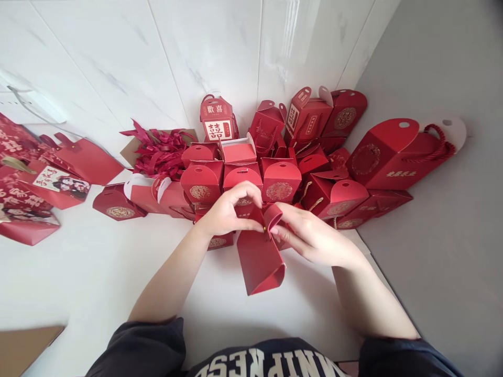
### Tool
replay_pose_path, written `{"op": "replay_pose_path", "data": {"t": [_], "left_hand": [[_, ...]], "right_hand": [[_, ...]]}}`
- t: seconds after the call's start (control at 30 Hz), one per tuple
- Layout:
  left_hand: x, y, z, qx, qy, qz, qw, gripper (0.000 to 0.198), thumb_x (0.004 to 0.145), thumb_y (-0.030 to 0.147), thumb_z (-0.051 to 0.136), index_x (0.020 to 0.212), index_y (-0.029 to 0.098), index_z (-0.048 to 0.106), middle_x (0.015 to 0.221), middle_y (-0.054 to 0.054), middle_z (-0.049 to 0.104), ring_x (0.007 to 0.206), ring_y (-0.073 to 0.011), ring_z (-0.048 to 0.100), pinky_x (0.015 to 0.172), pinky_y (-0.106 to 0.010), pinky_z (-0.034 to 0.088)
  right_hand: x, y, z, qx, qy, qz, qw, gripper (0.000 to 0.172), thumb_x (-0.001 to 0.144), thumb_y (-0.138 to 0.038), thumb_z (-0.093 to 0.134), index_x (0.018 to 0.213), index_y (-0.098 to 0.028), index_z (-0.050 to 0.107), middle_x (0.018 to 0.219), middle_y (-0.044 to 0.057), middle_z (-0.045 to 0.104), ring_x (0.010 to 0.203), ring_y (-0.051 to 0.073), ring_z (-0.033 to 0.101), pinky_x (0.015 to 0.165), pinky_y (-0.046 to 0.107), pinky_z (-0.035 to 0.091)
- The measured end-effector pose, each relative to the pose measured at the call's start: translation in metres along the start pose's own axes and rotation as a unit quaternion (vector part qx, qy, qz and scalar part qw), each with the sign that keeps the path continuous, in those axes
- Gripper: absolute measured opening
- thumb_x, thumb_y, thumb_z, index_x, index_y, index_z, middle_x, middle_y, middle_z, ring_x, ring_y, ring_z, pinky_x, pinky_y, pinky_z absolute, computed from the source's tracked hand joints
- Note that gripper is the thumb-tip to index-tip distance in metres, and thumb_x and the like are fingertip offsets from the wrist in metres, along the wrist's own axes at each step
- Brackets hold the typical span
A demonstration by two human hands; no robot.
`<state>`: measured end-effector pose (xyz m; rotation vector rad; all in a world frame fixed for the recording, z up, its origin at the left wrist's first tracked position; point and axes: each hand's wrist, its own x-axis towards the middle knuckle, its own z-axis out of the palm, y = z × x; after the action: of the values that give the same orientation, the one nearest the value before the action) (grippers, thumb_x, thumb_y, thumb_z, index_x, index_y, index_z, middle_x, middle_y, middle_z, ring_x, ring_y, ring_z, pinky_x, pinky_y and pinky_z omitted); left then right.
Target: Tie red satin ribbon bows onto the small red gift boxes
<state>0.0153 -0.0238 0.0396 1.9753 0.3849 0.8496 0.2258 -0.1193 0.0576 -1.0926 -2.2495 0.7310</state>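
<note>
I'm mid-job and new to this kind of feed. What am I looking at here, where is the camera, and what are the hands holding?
There is no machine: these are a person's two bare hands, seen from a camera worn on their head, looking down. The left hand and right hand both grip one red paper box at its top flaps, above a white surface. Behind it, against the wall, stands a crowd of finished red gift boxes, some with rope handles. A pile of red ribbons lies to the left, and red paper bags lie further left.
</note>
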Motion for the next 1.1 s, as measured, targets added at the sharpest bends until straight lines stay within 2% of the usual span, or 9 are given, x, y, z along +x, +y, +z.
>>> {"op": "replay_pose_path", "data": {"t": [0.07,0.13,0.23,0.37,0.47,0.6,0.73,0.87,1.1], "left_hand": [[-0.001,0.011,0.002,0.087,0.074,-0.009,0.993,0.04,0.065,0.029,0.087,0.095,0.018,0.064,0.103,-0.006,0.062,0.096,-0.0183,0.06,0.089,-0.03,0.048],[-0.005,0.028,0.007,0.161,0.095,-0.069,0.98,0.022,0.081,0.035,0.073,0.092,0.018,0.065,0.099,-0.005,0.064,0.091,-0.017,0.06,0.085,-0.028,0.048],[-0.014,0.051,0.017,0.224,0.066,-0.159,0.959,0.037,0.098,0.041,0.045,0.077,0.016,0.063,0.078,-0.002,0.062,0.071,-0.0142,0.057,0.066,-0.026,0.044],[-0.021,0.062,0.025,0.291,0.043,-0.162,0.942,0.019,0.09,0.037,0.06,0.093,0.019,0.066,0.087,-0.002,0.068,0.075,-0.016,0.06,0.067,-0.026,0.044],[-0.019,0.056,0.027,0.35,0.054,-0.169,0.92,0.013,0.09,0.026,0.055,0.086,0.019,0.064,0.077,-0.001,0.067,0.064,-0.0148,0.057,0.059,-0.026,0.04],[-0.015,0.046,0.025,0.384,0.059,-0.185,0.903,0.022,0.091,0.031,0.052,0.074,0.019,0.061,0.066,-0.001,0.063,0.057,-0.0145,0.052,0.053,-0.025,0.034],[-0.01,0.035,0.019,0.372,0.046,-0.202,0.905,0.026,0.091,0.033,0.05,0.073,0.019,0.063,0.06,-0.001,0.058,0.055,-0.0154,0.05,0.052,-0.025,0.031],[-0.006,0.022,0.01,0.302,0.022,-0.195,0.933,0.024,0.09,0.031,0.051,0.08,0.018,0.069,0.071,-0.002,0.066,0.062,-0.0156,0.053,0.058,-0.024,0.036],[-0.006,0.017,0.007,0.276,-0.009,-0.21,0.938,0.023,0.087,0.033,0.054,0.077,0.016,0.067,0.063,0.002,0.058,0.056,-0.0113,0.041,0.053,-0.024,0.031]], "right_hand": [[0.001,0.0,0.003,-0.007,0.054,0.047,0.997,0.016,0.102,-0.03,0.037,0.091,-0.022,0.043,0.087,0.003,0.054,0.071,0.015,0.051,0.065,0.028,0.042],[0.004,0.0,0.009,-0.023,0.107,0.076,0.991,0.014,0.102,-0.028,0.037,0.09,-0.022,0.041,0.085,0.002,0.054,0.068,0.015,0.051,0.063,0.027,0.042],[0.011,0.003,0.021,-0.083,0.183,0.095,0.975,0.012,0.1,-0.026,0.04,0.088,-0.022,0.042,0.083,0.003,0.054,0.064,0.015,0.051,0.059,0.027,0.04],[0.019,0.009,0.038,-0.202,0.248,0.057,0.946,0.014,0.099,-0.024,0.041,0.088,-0.021,0.049,0.078,0.004,0.057,0.062,0.016,0.052,0.056,0.028,0.039],[0.023,0.017,0.047,-0.278,0.262,0.009,0.924,0.02,0.099,-0.022,0.041,0.084,-0.02,0.054,0.07,0.004,0.06,0.059,0.017,0.052,0.058,0.029,0.039],[0.026,0.027,0.056,-0.303,0.288,-0.002,0.908,0.023,0.096,-0.023,0.045,0.08,-0.02,0.06,0.062,0.002,0.062,0.054,0.015,0.054,0.056,0.029,0.039],[0.026,0.031,0.059,-0.274,0.286,0.025,0.918,0.021,0.096,-0.024,0.047,0.084,-0.02,0.064,0.063,0.001,0.067,0.052,0.014,0.058,0.051,0.028,0.036],[0.025,0.03,0.05,-0.228,0.228,0.047,0.946,0.021,0.098,-0.026,0.047,0.092,-0.02,0.066,0.073,0.002,0.07,0.057,0.015,0.06,0.052,0.028,0.036],[0.029,0.03,0.034,-0.092,0.241,-0.014,0.966,0.016,0.093,-0.034,0.058,0.1,-0.02,0.061,0.099,0.008,0.066,0.095,0.023,0.059,0.087,0.037,0.046]]}}
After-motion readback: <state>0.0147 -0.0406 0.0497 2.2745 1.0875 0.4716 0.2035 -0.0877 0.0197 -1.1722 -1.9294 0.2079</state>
